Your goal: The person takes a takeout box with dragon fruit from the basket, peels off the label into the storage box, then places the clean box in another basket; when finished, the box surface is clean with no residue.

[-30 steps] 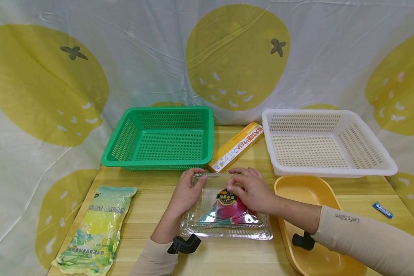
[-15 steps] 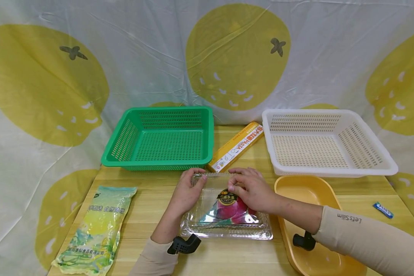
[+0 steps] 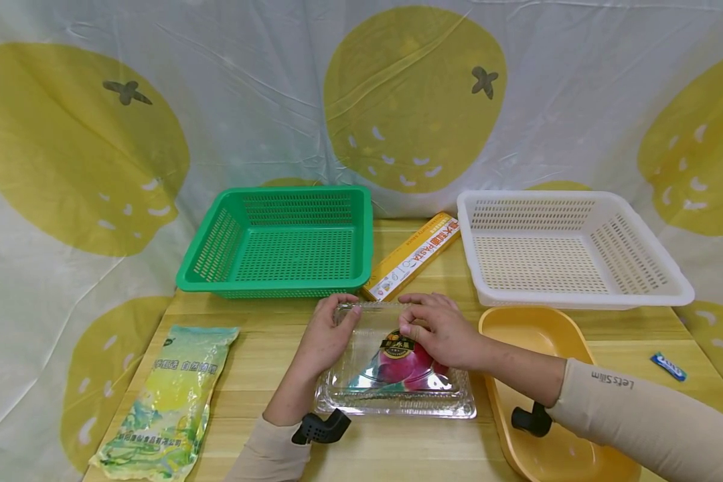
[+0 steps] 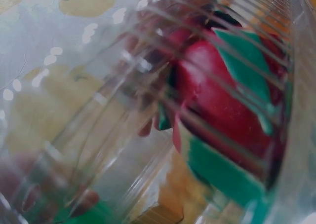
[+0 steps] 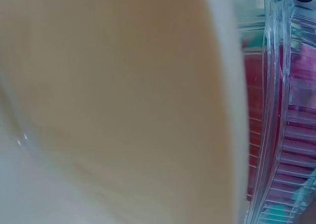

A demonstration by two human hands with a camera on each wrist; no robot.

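A clear plastic clamshell box [image 3: 361,388] lies on the table in the head view, a black-and-gold label on its lid. Inside is a pink-red dragon fruit [image 3: 406,368] with green scales, seen close through the ribbed wall in the left wrist view. My left hand [image 3: 325,338] grips the box's far left corner, thumb over the lid and fingers at the far edge. On the lid's right side, my right hand [image 3: 440,331] holds the box with bent fingers, the thumb and forefinger close together beside the label. Its far fingertips are partly hidden.
Behind stand a green basket [image 3: 364,268] and a white basket [image 3: 578,298], with a pasta box [image 3: 412,258] slanting between them. A yellow tray [image 3: 494,395] sits under the right forearm. At left lies a green-yellow packet [image 3: 165,402]; at far right, a small blue wrapper [image 3: 669,367].
Both hands stay at the same places on the box. The right hand and forearm have shifted very slightly to the right.
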